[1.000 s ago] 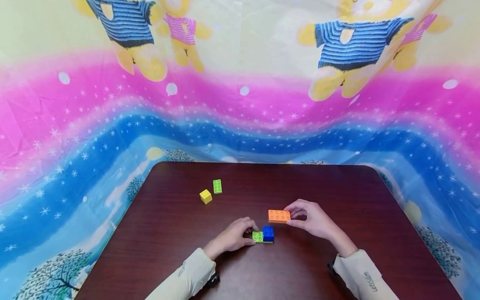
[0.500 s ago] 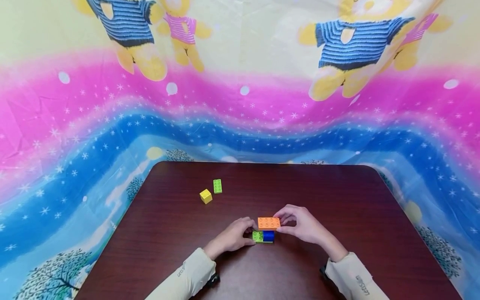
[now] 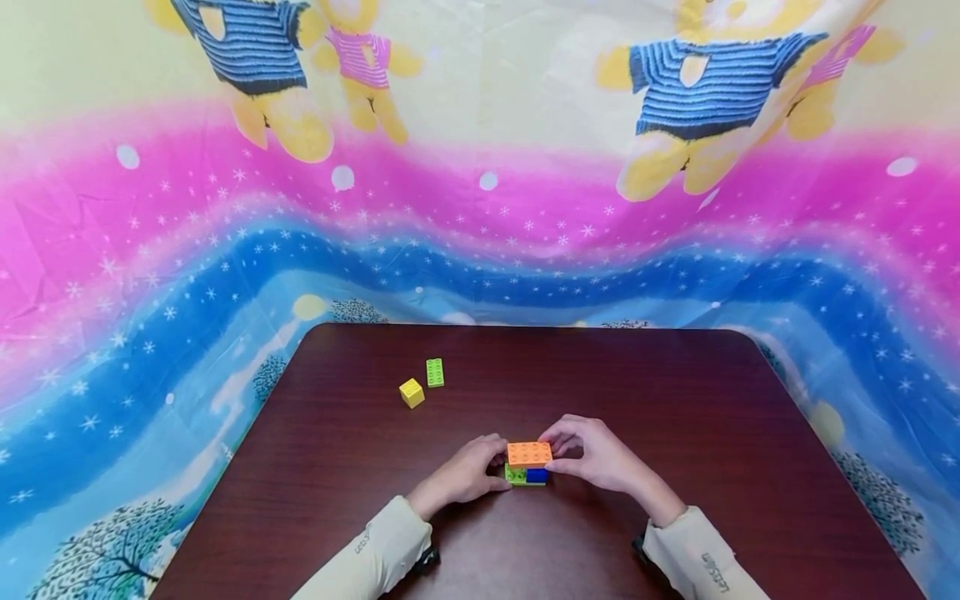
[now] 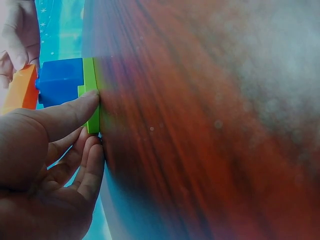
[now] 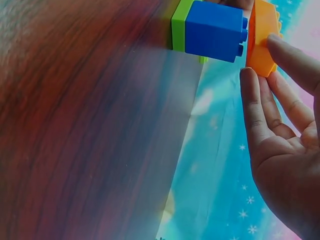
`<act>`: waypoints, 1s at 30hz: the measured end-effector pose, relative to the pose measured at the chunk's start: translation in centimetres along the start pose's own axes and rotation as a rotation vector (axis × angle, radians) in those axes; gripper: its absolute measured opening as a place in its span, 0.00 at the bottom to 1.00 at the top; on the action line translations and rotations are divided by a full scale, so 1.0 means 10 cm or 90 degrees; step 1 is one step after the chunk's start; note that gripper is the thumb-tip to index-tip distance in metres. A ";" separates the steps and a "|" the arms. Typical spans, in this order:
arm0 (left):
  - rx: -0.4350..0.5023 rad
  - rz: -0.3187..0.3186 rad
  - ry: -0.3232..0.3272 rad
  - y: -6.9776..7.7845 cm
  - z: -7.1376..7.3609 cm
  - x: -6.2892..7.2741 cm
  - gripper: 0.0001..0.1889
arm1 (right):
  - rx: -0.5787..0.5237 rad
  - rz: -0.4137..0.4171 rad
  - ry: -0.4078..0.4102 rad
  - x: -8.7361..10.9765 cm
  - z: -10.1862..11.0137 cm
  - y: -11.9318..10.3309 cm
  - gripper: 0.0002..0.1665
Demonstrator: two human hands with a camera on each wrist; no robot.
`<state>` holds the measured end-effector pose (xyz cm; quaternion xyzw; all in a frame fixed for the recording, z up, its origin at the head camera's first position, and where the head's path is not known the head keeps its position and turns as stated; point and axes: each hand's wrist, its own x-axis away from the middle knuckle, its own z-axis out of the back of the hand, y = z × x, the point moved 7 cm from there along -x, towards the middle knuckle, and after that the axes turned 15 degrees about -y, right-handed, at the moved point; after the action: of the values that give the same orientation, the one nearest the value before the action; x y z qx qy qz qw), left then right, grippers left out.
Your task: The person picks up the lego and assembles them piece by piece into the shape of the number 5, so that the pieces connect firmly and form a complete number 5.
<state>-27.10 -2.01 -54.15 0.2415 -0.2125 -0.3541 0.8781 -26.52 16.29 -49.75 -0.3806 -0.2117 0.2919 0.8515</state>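
Head view, sleeve [image 3: 697, 550] lettered "Lets…", orange brick [image 3: 529, 454]

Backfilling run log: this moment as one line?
left hand: holds green brick | right hand: holds orange brick over blue block | fit: not seated, blue studs visible | aside: yellow block, second green brick

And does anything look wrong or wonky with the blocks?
Nothing looks spilled or broken. Only the rectangular orange plastic brick looks odd: the right hand holds it above the square blue plastic brick, whose studs show, so it isn't pushed on. It also juts out over the uncovered half of the flat green plastic plate.
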 end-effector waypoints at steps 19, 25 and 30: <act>0.016 0.004 -0.008 0.01 -0.03 0.00 0.18 | 0.017 0.012 0.002 0.01 -0.05 0.00 0.20; 0.017 -0.004 0.001 -0.01 -0.01 0.00 0.18 | 0.015 0.017 0.005 -0.02 -0.04 -0.02 0.20; 0.015 0.001 -0.003 -0.02 0.00 0.00 0.17 | 0.003 0.003 0.002 -0.02 -0.07 0.02 0.20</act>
<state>-27.18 -2.09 -54.29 0.2506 -0.2188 -0.3512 0.8752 -26.36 15.89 -50.33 -0.3794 -0.2088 0.2936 0.8522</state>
